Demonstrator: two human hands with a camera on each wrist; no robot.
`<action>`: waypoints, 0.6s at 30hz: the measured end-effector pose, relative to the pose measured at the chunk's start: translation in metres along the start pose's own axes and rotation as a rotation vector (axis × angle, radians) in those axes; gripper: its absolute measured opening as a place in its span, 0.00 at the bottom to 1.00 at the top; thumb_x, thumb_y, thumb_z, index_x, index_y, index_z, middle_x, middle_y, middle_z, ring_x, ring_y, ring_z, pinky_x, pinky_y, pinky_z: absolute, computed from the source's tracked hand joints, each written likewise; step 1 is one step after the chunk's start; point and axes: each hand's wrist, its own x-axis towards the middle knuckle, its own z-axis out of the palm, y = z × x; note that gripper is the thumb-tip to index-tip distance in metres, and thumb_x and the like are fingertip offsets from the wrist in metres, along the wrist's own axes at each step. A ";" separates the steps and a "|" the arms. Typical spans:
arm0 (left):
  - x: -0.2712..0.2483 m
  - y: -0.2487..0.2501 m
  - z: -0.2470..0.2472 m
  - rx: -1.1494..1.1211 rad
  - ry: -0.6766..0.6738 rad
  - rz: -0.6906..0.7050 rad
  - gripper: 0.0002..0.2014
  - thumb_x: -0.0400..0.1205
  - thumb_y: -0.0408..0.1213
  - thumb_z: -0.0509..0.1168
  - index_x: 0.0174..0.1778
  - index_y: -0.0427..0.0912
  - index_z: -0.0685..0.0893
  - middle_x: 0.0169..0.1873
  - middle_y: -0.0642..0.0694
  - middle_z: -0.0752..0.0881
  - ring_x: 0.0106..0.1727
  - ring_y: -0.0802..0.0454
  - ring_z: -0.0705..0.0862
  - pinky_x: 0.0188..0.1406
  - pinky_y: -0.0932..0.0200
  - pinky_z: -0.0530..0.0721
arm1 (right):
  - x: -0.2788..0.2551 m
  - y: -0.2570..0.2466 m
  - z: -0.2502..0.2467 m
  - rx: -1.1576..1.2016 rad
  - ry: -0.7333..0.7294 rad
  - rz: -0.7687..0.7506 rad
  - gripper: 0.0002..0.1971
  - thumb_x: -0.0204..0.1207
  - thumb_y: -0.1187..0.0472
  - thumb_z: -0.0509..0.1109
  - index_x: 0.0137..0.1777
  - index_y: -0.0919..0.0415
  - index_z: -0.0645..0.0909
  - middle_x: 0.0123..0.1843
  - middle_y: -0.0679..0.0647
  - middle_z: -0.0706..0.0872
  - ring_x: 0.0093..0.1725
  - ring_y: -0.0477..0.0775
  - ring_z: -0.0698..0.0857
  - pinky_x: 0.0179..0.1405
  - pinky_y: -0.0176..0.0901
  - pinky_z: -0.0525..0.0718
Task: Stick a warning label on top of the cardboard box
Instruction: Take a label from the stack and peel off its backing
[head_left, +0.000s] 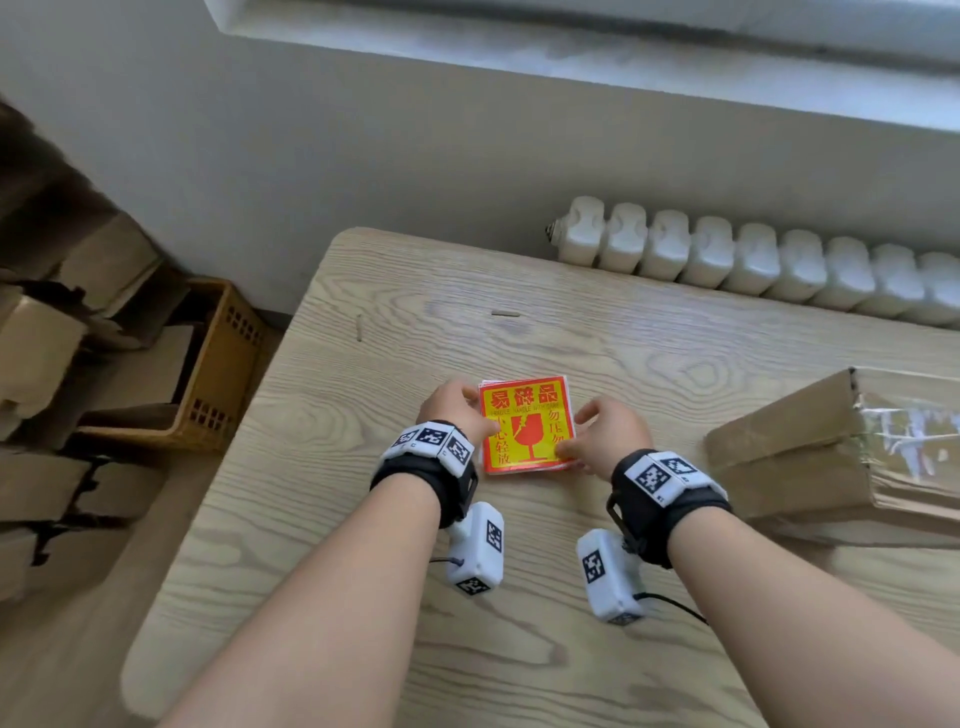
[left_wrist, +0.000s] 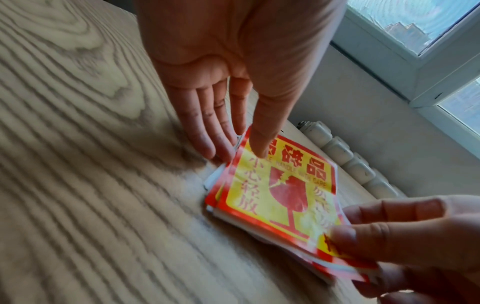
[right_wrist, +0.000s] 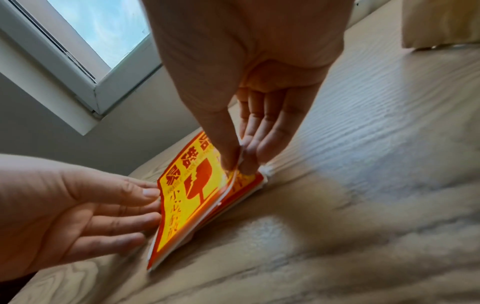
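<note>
A stack of red-and-yellow warning labels (head_left: 527, 423) lies on the wooden table (head_left: 395, 519) between my hands. My left hand (head_left: 470, 402) steadies the stack (left_wrist: 280, 191): its thumb rests on the top label near the far left corner and its straight fingers (left_wrist: 207, 142) lie against the left edge. My right hand (head_left: 571, 441) pinches the right edge of the top label (right_wrist: 192, 195) between thumb and fingers (right_wrist: 249, 152), and that edge curls up off the stack. The taped cardboard box (head_left: 841, 457) sits to the right, apart from both hands.
A white radiator (head_left: 753, 265) runs along the wall behind the table. Left of the table, on the floor, stand an orange crate (head_left: 218, 374) and a pile of cardboard (head_left: 52, 338). Two small scraps (head_left: 505, 313) lie farther back on the table.
</note>
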 end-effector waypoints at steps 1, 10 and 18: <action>0.000 -0.001 0.000 -0.001 0.002 -0.002 0.16 0.68 0.36 0.78 0.44 0.52 0.78 0.55 0.44 0.90 0.57 0.44 0.89 0.60 0.49 0.85 | 0.000 0.001 -0.001 0.011 0.006 0.000 0.18 0.55 0.58 0.82 0.35 0.50 0.74 0.40 0.56 0.91 0.42 0.60 0.91 0.47 0.57 0.90; -0.009 -0.005 0.001 -0.010 0.076 -0.015 0.22 0.71 0.37 0.74 0.63 0.44 0.83 0.60 0.44 0.88 0.62 0.45 0.86 0.63 0.56 0.81 | -0.009 0.011 -0.015 0.028 0.046 -0.066 0.08 0.74 0.52 0.69 0.35 0.53 0.82 0.37 0.53 0.88 0.39 0.59 0.87 0.49 0.51 0.88; -0.053 0.024 -0.015 -0.169 0.079 0.019 0.09 0.76 0.38 0.68 0.29 0.43 0.84 0.34 0.42 0.90 0.37 0.44 0.88 0.43 0.52 0.89 | -0.037 0.009 -0.063 0.221 0.122 -0.112 0.11 0.81 0.60 0.58 0.42 0.57 0.80 0.25 0.52 0.84 0.20 0.43 0.79 0.28 0.42 0.75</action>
